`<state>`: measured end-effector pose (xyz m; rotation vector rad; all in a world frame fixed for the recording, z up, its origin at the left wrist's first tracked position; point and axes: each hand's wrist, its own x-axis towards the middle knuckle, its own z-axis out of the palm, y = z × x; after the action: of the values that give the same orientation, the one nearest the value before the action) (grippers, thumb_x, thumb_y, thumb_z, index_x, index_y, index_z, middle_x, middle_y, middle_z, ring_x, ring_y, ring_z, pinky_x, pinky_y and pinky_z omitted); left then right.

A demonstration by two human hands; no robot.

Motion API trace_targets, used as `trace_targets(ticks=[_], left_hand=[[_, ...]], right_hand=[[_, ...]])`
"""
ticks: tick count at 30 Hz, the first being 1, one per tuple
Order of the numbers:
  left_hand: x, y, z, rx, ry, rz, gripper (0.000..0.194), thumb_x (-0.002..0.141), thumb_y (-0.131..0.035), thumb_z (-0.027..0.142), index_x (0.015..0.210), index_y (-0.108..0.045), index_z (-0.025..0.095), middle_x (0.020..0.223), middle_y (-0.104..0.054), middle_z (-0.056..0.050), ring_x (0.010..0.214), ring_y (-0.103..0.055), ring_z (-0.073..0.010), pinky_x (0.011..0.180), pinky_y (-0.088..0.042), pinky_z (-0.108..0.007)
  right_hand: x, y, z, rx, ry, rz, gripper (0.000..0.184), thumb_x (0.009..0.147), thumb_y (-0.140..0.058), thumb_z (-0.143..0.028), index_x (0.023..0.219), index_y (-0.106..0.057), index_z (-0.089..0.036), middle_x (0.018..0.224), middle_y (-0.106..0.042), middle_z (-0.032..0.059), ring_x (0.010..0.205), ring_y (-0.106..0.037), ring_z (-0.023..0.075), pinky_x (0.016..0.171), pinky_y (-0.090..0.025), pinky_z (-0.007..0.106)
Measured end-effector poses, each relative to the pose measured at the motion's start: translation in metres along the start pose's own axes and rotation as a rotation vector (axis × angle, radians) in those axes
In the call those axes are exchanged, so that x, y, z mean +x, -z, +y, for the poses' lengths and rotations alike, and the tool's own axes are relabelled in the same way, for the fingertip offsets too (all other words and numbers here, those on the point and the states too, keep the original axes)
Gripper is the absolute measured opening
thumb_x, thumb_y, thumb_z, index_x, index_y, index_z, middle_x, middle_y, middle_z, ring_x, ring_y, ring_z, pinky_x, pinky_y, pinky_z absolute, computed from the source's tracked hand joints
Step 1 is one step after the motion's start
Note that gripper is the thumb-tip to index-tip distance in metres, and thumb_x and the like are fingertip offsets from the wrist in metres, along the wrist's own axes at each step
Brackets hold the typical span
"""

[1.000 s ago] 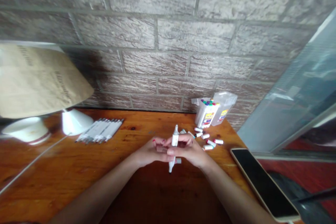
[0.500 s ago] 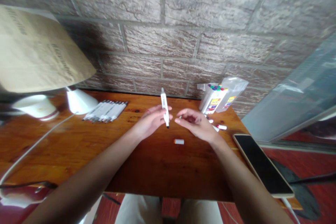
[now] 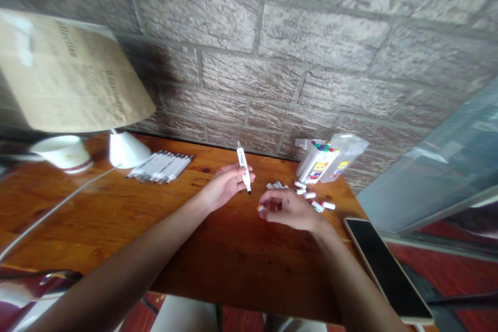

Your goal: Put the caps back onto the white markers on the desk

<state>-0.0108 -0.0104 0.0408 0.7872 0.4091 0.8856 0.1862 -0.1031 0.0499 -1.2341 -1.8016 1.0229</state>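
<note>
A white marker (image 3: 243, 163) with bare tips at both ends is held near upright between the thumb and fingers of my left hand (image 3: 225, 184). To its right, my right hand (image 3: 290, 209) is low over the table, with thumb and fingertips closed on a small white cap (image 3: 261, 208) that has an orange end. The fingers partly hide this cap. Behind and beside my right hand lie several loose caps (image 3: 310, 195), some with red ends. A row of white markers (image 3: 160, 167) rests side by side at the left.
At the back right stands a clear marker case (image 3: 311, 163) with colourful marker ends showing. A phone (image 3: 385, 267) lies on the table's right edge. On the left are a lamp (image 3: 127, 150), its cord (image 3: 64, 205) and a white paper cup (image 3: 64, 153). A brick wall (image 3: 249, 72) rises behind the table (image 3: 233, 254).
My right hand has come down and closed on the orange-ended cap that lay on the table. My left hand still holds the marker. The view has shifted slightly, showing more loose caps.
</note>
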Motion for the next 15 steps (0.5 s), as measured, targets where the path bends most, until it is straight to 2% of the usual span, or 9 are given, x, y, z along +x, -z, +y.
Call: trace_targets(ticks=[3, 6, 10, 15], left_hand=[[0.001, 0.001, 0.002, -0.029, -0.014, -0.027, 0.023, 0.071, -0.077, 0.02, 0.092, -0.074, 0.012, 0.077, -0.073, -0.006, 0.076, -0.067, -0.0162, 0.074, -0.05, -0.027], [0.001, 0.002, 0.005, -0.073, -0.033, -0.026, 0.025, 0.074, -0.075, 0.017, 0.098, -0.073, 0.014, 0.081, -0.074, -0.006, 0.077, -0.068, -0.0155, 0.075, -0.05, -0.027], [0.001, 0.0, 0.007, -0.113, -0.051, 0.005, 0.017, 0.073, -0.073, 0.013, 0.09, -0.072, 0.015, 0.087, -0.076, -0.006, 0.082, -0.069, -0.0161, 0.079, -0.051, -0.028], [0.002, 0.001, 0.006, -0.098, -0.083, -0.031, 0.022, 0.075, -0.074, 0.015, 0.096, -0.07, 0.017, 0.098, -0.076, -0.006, 0.088, -0.07, -0.0159, 0.081, -0.051, -0.027]], right_hand=[[0.002, 0.005, -0.005, 0.243, -0.049, 0.215, 0.033, 0.077, -0.076, -0.035, 0.107, -0.073, -0.02, 0.074, -0.066, -0.0009, 0.057, -0.051, 0.0088, 0.052, -0.038, 0.021], [0.005, 0.004, -0.004, 0.457, -0.076, 0.362, 0.029, 0.076, -0.078, -0.038, 0.101, -0.073, -0.023, 0.069, -0.063, -0.0028, 0.051, -0.044, 0.0065, 0.046, -0.029, 0.02], [0.011, -0.008, -0.004, 0.682, -0.064, 0.442, 0.027, 0.066, -0.086, -0.033, 0.087, -0.073, -0.023, 0.069, -0.065, -0.0023, 0.057, -0.052, 0.0083, 0.046, -0.027, 0.018], [0.014, -0.014, -0.003, 0.732, -0.12, 0.492, 0.032, 0.063, -0.087, -0.033, 0.09, -0.074, -0.023, 0.075, -0.069, -0.0002, 0.064, -0.058, 0.0109, 0.052, -0.036, 0.02]])
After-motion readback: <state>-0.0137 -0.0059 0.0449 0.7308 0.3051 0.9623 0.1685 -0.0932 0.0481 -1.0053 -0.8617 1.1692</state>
